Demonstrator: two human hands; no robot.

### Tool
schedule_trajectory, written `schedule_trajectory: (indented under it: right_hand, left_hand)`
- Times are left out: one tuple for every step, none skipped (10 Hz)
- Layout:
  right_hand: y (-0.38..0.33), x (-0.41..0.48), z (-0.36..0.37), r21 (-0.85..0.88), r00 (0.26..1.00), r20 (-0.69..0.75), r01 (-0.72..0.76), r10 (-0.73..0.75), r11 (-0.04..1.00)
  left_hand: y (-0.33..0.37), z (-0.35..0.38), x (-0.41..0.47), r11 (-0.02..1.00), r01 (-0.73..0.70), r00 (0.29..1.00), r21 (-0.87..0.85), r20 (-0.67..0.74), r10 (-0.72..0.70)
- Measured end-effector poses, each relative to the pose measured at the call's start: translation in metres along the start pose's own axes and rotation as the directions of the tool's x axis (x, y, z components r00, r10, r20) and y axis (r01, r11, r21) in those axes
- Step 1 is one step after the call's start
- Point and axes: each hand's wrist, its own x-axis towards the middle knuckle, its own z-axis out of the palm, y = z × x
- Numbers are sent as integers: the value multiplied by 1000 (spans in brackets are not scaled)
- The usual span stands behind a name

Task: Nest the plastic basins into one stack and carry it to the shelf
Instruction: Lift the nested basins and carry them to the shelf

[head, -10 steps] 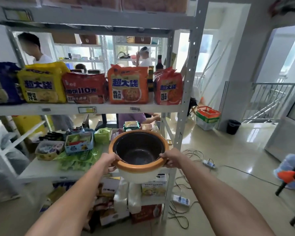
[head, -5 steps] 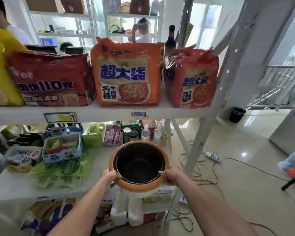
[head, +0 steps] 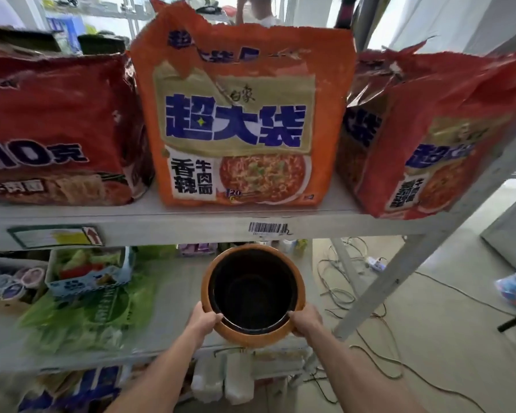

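Two hands hold one stack (head: 252, 293) of nested basins by its orange rim, the left hand (head: 203, 320) at the near left of the rim and the right hand (head: 306, 320) at the near right, each grip closed on the rim with the thumb hooked inside. At least two basins show, a dark one seated inside an orange one; any more cannot be counted from above. The stack hangs over the front right part of the middle shelf (head: 167, 305), its mouth facing up, its far rim just below the front edge of the upper shelf (head: 191, 228).

Three noodle bags stand on the upper shelf: a red bag (head: 54, 126) at left, an orange bag (head: 239, 114) in the centre, and a third bag (head: 429, 135) at right that juts past the shelf's end. One barcode label (head: 267, 228) sits on the shelf's front edge above the stack.

On the middle shelf, left of the stack, lie a green bag (head: 84, 311), a blue box (head: 87, 272) and a tub of cups (head: 9, 281). Bare shelf surface shows between the green bag and the stack. One slanted post (head: 429, 263) stands just right of the right hand. Beyond it, cables (head: 367, 308) sprawl on the floor.
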Motion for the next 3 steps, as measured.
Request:
schedule_trajectory:
  right_hand:
    - [-13,-19,-14,-16,998,62,-14,15,1000]
    - [-16,-39,-34,-130,997,78,36,-26,991]
    - [-22,-84,-60,-208,988,70,153,-141,966]
  left_hand:
    - [13,1,-23,1000,3,1000,20,22,-4]
    - [21,-2,-48,993,-44,999,113,15,42]
    - [30,-4,-86,967,-142,990,209,6,144]
